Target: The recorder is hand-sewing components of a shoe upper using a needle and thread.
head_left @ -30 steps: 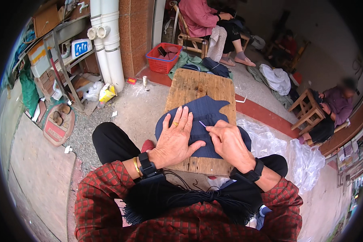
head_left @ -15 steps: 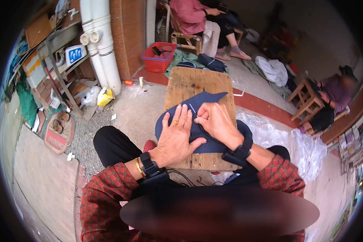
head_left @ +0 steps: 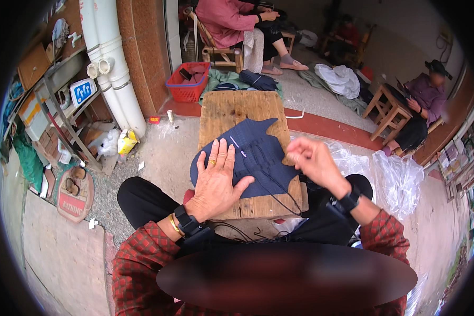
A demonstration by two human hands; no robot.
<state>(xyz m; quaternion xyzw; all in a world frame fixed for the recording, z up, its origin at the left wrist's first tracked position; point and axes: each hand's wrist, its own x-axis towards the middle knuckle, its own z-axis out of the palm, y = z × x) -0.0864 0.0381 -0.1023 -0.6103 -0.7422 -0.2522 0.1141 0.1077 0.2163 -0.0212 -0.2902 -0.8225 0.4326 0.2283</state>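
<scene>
A piece of dark blue cloth (head_left: 263, 150) with a pointed corner lies on a worn wooden bench top (head_left: 237, 107). My left hand (head_left: 219, 174) rests flat on its left part, fingers stretched out. Just beyond those fingertips a short pale purple strip (head_left: 237, 146) shows on the cloth. A dark cord (head_left: 279, 186) trails over the cloth and off toward the bench's near right corner. Raised above the cloth's right edge, my right hand (head_left: 313, 160) has its fingers curled together and slightly blurred. Anything held in them is too small or hidden to name.
Beyond the bench stand a red basket (head_left: 188, 87) and folded dark cloth (head_left: 258, 80). Clear plastic sheeting (head_left: 392, 181) lies on the right. White pipes (head_left: 110, 63) rise at the left, near a mat with sandals (head_left: 76, 192). Other people sit farther back.
My right hand has lifted off the cloth beside the purple strip and moved right. More of the strip and cord now shows. The left hand still presses flat on the cloth.
</scene>
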